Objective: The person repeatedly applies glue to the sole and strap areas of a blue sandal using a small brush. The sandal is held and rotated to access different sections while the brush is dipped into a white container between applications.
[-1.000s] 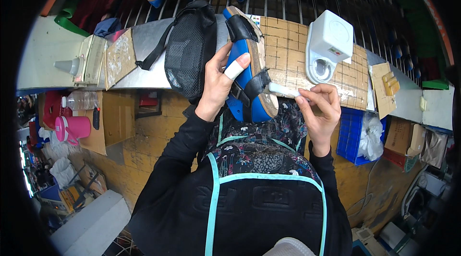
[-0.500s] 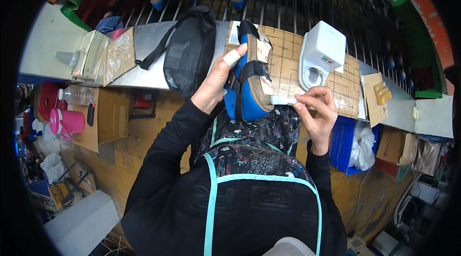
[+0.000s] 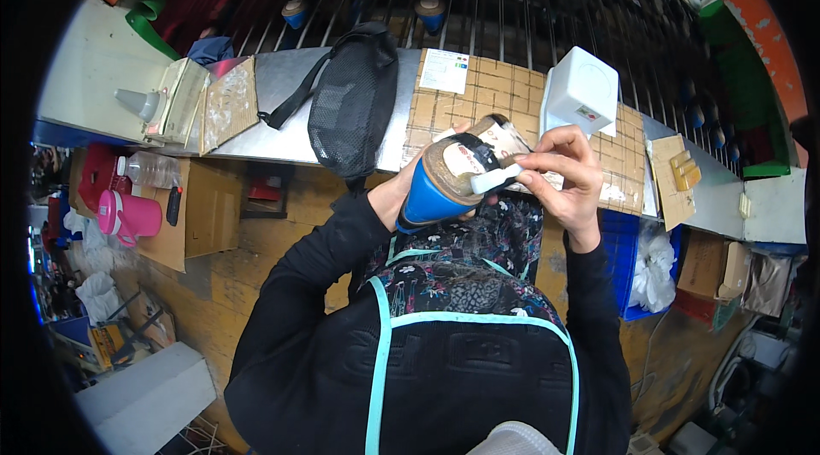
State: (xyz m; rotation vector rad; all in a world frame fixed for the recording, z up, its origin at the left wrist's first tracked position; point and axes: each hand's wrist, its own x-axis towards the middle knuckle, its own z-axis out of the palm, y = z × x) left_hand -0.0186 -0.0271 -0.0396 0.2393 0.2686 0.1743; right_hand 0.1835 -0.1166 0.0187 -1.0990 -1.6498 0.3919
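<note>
A blue shoe last [image 3: 434, 201] is held tilted over the bench's front edge, its blue toe end towards me. On its upturned underside lie a brown insole [image 3: 442, 172], pale paper-like pieces and a black strap [image 3: 483, 151]. My left hand [image 3: 395, 195] is wrapped round the last from the left, with most fingers hidden behind it. Between the thumb and fingers of my right hand [image 3: 571, 180] is a slim white brush-like tool [image 3: 495, 179]. Its tip touches or nearly touches the insole's edge by the strap.
A cardboard sheet [image 3: 427, 118] on the metal bench bears a white lidded pot [image 3: 584, 84]. Left of it lies a black mesh bag [image 3: 354, 118]. Behind run metal rods [image 3: 495, 2] with more blue lasts [image 3: 430, 15]. A blue crate [image 3: 622, 271] stands below right.
The last has been turned and tipped, so its toe now points lower left and its underside faces up more. My right hand has moved slightly up with the white tool.
</note>
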